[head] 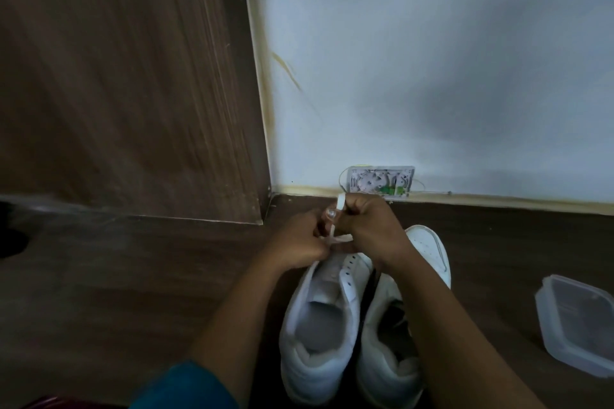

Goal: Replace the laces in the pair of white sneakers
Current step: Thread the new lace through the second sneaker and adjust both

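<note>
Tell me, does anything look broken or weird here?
Yes: the wall box low on the white wall seems to lack its cover, so its wiring shows. A yellowish streak also marks the wall higher up.

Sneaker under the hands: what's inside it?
Inside the sneaker only grey lining and white tongue show. The left hand and right hand, pinching a white lace, cover its toe end.

- The left hand [297, 244] is curling its fingers near the frame's centre, pinching a white lace [333, 233].
- The right hand [372, 226] is gripping the same lace just beside it, knuckles up.
- Both bare forearms are reaching up from the lower edge, with a blue sleeve [186, 385] covering the left upper arm.
</note>
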### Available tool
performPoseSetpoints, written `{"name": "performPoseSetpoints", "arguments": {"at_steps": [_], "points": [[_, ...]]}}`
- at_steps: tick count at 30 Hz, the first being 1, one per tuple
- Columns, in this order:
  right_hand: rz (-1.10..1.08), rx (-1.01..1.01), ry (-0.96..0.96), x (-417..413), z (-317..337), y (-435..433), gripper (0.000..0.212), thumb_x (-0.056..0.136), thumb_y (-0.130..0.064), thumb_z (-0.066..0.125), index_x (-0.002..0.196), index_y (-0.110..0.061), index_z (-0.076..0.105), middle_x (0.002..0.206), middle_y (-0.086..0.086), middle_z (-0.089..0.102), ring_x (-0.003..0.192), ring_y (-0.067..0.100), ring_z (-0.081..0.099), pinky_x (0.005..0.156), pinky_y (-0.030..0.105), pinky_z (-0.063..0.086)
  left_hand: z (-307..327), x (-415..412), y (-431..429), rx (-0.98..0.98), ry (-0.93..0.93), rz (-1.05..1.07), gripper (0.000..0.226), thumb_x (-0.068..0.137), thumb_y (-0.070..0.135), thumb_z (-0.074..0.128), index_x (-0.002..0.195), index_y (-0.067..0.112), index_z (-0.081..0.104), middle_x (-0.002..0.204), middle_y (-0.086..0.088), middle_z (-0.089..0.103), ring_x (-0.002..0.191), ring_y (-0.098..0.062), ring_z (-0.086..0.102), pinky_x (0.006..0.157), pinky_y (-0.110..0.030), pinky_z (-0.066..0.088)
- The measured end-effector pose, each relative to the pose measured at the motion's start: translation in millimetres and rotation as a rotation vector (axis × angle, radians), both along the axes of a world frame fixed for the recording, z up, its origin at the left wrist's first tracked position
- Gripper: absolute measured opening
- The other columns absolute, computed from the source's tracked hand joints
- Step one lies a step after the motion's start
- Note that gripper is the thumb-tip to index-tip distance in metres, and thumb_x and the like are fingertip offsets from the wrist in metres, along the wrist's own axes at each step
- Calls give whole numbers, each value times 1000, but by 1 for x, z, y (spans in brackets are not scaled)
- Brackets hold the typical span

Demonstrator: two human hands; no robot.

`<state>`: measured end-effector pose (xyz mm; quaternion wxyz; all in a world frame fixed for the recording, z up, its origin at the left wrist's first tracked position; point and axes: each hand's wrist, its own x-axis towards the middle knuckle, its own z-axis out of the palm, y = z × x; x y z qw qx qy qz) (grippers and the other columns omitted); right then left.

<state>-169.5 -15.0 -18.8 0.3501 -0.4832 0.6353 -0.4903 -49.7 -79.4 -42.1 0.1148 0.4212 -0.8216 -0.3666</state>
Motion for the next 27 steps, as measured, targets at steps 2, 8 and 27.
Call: {"name": "performPoseSetpoints", "arguments": {"at_steps": [2,8,27], "points": [[-18,49,8,-5,2,0,29,94,-20,55,69,-10,64,63,16,62,66,26,60,71,53,57,3,-2,1,-62,-70,81,19,73,6,57,91,11,54,87,-8,59,82,-26,57,66,-35,43],[-9,282,-8,-3,7,6,24,96,-16,50,76,-6,59,53,11,54,46,15,54,51,29,55,9,-2,4,-60,-128,132,21,73,2,57,91,8,63,88,-7,62,81,-22,58,61,-28,42],[39,545,947,-22,-5,4,20,82,-16,53,99,-8,61,103,9,65,96,29,62,74,31,44,-9,0,2,238,210,193,5,86,9,64,87,14,66,63,-1,58,52,-12,50,51,-23,43]]}}
